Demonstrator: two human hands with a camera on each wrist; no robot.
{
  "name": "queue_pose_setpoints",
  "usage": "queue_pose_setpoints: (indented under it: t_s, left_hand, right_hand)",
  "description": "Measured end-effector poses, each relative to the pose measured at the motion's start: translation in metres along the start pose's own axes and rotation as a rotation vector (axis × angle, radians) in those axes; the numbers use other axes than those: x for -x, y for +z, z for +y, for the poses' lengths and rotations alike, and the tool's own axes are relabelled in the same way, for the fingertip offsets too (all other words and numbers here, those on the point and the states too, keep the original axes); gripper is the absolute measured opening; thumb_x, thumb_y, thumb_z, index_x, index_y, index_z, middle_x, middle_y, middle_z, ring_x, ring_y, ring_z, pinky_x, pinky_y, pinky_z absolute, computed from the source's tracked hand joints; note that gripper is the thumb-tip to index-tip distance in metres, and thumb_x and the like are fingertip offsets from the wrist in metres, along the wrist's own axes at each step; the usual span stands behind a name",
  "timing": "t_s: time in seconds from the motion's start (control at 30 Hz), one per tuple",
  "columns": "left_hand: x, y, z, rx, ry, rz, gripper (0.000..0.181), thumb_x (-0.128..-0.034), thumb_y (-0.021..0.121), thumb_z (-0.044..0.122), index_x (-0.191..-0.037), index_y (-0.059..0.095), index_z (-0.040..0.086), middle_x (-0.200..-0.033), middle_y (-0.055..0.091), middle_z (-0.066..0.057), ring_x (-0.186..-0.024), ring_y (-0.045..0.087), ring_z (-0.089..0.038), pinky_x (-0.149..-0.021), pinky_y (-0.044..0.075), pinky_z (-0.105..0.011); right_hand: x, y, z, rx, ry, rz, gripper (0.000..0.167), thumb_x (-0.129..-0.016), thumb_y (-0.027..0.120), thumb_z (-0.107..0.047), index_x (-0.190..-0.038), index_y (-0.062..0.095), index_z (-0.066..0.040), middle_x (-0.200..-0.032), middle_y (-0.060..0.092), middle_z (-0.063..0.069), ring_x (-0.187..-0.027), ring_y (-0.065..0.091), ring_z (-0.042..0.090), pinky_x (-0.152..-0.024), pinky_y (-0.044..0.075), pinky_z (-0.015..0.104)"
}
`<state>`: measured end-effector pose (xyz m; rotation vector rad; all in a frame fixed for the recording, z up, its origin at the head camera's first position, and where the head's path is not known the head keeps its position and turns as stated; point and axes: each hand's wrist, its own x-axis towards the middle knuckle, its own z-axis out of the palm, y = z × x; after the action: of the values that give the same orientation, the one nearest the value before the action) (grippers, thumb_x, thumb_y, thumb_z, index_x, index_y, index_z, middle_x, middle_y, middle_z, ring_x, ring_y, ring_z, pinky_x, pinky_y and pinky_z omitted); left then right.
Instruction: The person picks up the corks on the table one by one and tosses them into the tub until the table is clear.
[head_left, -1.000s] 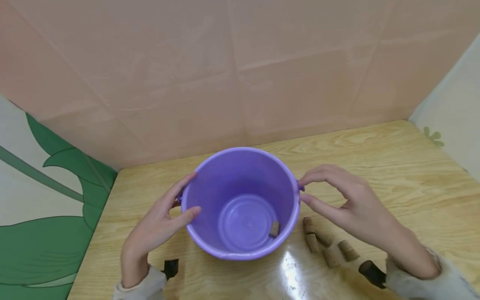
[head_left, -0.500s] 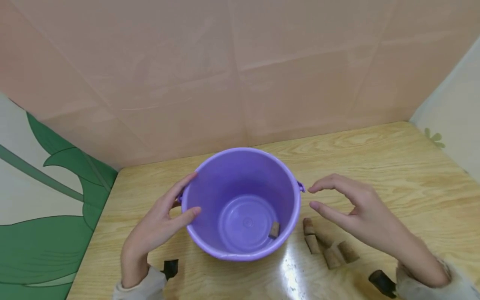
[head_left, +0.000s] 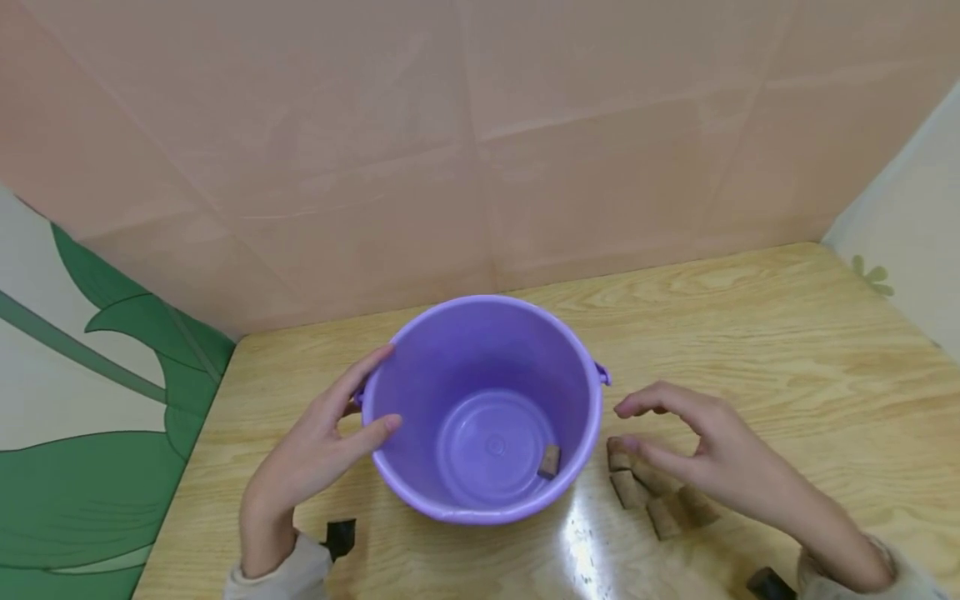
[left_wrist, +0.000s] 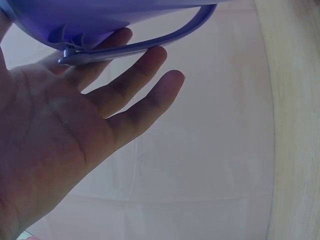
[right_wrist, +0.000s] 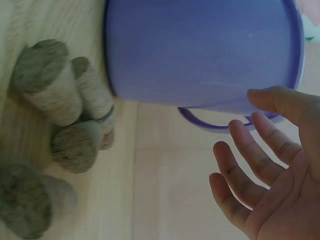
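A purple bucket [head_left: 487,333] stands upright on the table, with one cork [head_left: 550,461] lying on its floor at the right. My left hand [head_left: 318,450] holds the bucket's left rim, thumb over the inside and fingers outside. In the left wrist view, the fingers spread beside the bucket's handle [left_wrist: 145,46]. My right hand [head_left: 720,446] is apart from the bucket's right side, above a group of loose corks [head_left: 626,490], fingers loosely bent and holding nothing. It partly covers those corks in the head view; several corks [right_wrist: 50,80] show clearly in the right wrist view.
The wood-grain table [head_left: 787,333] meets a pinkish covering [head_left: 480,167] behind the bucket. Green leaf pictures [head_left: 82,492] mark the left side, and a pale wall [head_left: 907,225] stands at the right. A dark piece [head_left: 341,537] sits by the left sleeve.
My right hand has let go of the handle's attachment at the bucket's right rim, drawn back to the right, then come down over the corks. The left hand and bucket stay in place.
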<state>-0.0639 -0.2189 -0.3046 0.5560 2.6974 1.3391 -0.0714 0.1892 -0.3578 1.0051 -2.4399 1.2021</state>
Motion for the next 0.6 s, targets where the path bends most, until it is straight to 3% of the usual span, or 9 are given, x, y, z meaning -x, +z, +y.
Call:
queue_pose_setpoints:
  t_s: [0.33,0.6]
  left_hand:
    - [0.000,0.000,0.000,-0.020,0.004,0.006,0.068,-0.0966,0.065,0.021,-0.156,0.031,0.027,-0.138,0.056,-0.008,-0.113,0.059,-0.024,-0.093,0.053,-0.032]
    - [0.000,0.000,0.001,-0.025,0.005,0.010,0.068,-0.0966,0.065,0.021,-0.156,0.031,0.028,-0.137,0.057,-0.007,-0.113,0.059,-0.023,-0.093,0.053,-0.032]
  right_hand:
    - [0.005,0.007,0.017,0.013,0.050,-0.098,0.049,-0.077,0.082,-0.002,-0.115,0.064,-0.027,-0.108,0.068,-0.015,-0.101,0.064,0.006,-0.087,0.050,0.024]
    - [0.008,0.015,0.028,-0.020,0.091,-0.192,0.046,-0.082,0.080,-0.009,-0.119,0.062,-0.028,-0.113,0.068,-0.015,-0.104,0.063,0.006,-0.089,0.053,0.031]
